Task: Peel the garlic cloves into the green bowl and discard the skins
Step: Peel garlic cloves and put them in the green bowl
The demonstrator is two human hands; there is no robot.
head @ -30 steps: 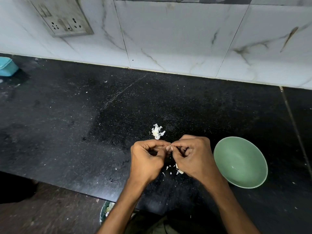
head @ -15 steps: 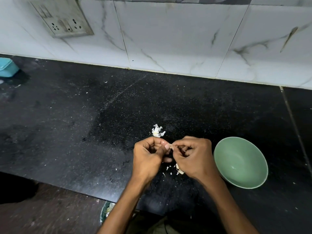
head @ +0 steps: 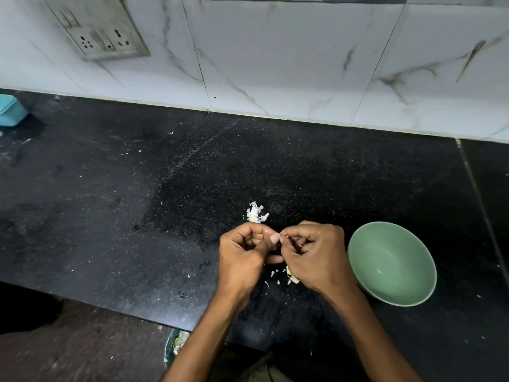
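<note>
My left hand (head: 245,252) and my right hand (head: 314,255) meet fingertip to fingertip above the black counter (head: 137,216), pinching a small garlic clove (head: 281,239) that is almost wholly hidden by the fingers. The green bowl (head: 392,263) stands just right of my right hand, and I see nothing in it. A clump of white garlic skins (head: 256,213) lies just beyond my hands. Small skin scraps (head: 289,277) lie on the counter under my hands.
A marble-tiled wall with a switch and socket plate (head: 96,28) backs the counter. A teal container (head: 9,110) sits at the far left edge. Below the counter's front edge, a bin with scraps (head: 176,344) shows on the floor.
My left thumb has shifted a little against the clove; both hands stay in nearly the same place. Bowl and skins have not moved.
</note>
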